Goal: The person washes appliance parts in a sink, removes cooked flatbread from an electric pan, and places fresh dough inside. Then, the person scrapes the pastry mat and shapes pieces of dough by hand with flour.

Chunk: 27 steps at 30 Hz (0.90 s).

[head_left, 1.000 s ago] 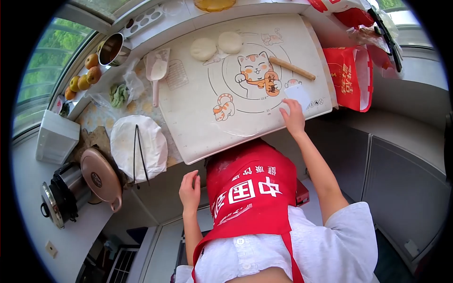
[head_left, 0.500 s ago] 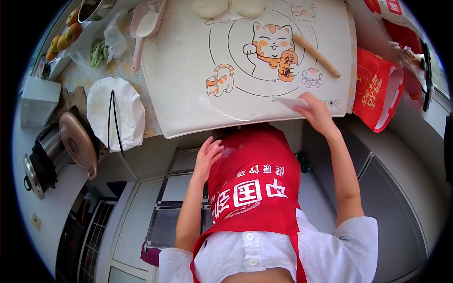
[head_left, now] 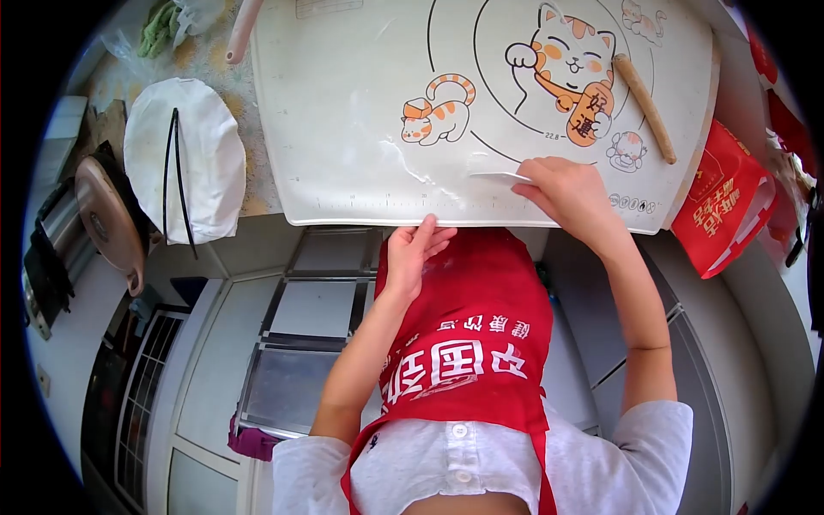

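My right hand (head_left: pixel 562 193) grips a thin white scraper (head_left: pixel 498 178), held nearly edge-on over the front part of the printed mat (head_left: pixel 343 129). Close to the mat's front edge is my left hand (head_left: pixel 416 253), its fingers partly spread and nothing visible in it. A faint whitish smear lies on the mat left of the scraper. The wooden rolling pin (head_left: pixel 645 110) rests on the mat at the right, beside the printed cat.
Left of the mat, a white cloth (head_left: pixel 184 159) carries a thin black looped item. Beyond it is a pinkish-brown lid (head_left: pixel 112 210). A pink scoop handle (head_left: pixel 243 30) shows at the mat's upper left. A red bag (head_left: pixel 725 202) stands at the right.
My right hand has picked up the white scraper from the mat and moved it left along the front. My left hand has come up to the mat's front edge. The view has tilted down.
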### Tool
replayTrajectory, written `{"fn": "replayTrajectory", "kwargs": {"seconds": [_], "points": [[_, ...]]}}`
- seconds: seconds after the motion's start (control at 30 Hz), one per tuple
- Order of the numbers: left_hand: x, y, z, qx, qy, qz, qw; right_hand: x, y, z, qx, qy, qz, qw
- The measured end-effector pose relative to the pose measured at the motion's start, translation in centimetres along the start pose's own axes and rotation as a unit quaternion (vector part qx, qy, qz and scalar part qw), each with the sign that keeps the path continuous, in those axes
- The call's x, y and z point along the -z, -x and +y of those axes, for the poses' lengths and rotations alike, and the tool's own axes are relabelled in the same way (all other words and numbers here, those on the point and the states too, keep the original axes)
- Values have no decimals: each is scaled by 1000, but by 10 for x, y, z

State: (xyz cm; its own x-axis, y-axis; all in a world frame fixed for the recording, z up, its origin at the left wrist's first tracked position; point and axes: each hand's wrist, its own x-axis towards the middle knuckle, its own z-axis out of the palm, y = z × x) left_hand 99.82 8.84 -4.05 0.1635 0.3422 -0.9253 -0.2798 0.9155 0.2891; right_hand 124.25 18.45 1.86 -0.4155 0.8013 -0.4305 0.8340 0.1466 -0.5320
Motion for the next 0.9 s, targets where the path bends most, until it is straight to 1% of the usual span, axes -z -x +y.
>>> {"fn": "replayTrajectory", "kwargs": {"seconds": [0.03,0.07,0.13,0.17,0.23,0.27,0.33,0.4,0.43,0.47,0.53,0.57,0.63,0.67,0.73,0.8,0.87,0.9], "points": [[0,-2,-2,-2,6,20,1000,-4,3,-3,37,-13,6,999],[-1,-2,-1,-2,6,19,1000,-13,5,-8,64,-18,-19,998],[-4,-1,1,-9,14,26,1000,-36,0,-15,108,21,-57,992],[-6,0,1,-9,16,27,999,-36,-5,-14,109,22,-59,992],[-8,3,4,-28,-22,29,999,-34,-21,-9,104,72,4,992],[-7,5,3,-27,-22,32,999,-19,-28,-6,56,72,39,995],[-7,6,3,-26,-31,24,999,-6,-29,-2,-5,55,72,996],[-7,5,4,-17,-27,19,999,-17,-21,-22,37,13,74,996],[-7,6,4,-4,-21,16,1000,-26,-20,-35,73,-23,48,996],[-8,7,5,-5,-23,14,1000,-43,-20,-44,108,-28,41,993],[-12,8,7,-26,-15,13,999,-67,-35,-43,134,10,39,990],[-12,6,7,-28,-15,13,999,-63,-41,-38,136,10,40,990],[-6,6,5,-17,-46,2,999,-43,-48,-24,6,13,116,993],[-1,9,6,-19,-54,8,998,-20,-44,-13,-129,-3,97,987],[-2,2,4,7,-4,-2,1000,-24,-37,-27,-116,-18,127,985],[6,-1,-3,7,16,-1,1000,-53,-42,-71,-24,-71,161,984],[8,-2,-3,6,40,-3,999,-86,-64,-106,73,-104,111,986],[8,-1,0,1,43,3,999,-87,-71,-110,75,-104,112,985]]}}
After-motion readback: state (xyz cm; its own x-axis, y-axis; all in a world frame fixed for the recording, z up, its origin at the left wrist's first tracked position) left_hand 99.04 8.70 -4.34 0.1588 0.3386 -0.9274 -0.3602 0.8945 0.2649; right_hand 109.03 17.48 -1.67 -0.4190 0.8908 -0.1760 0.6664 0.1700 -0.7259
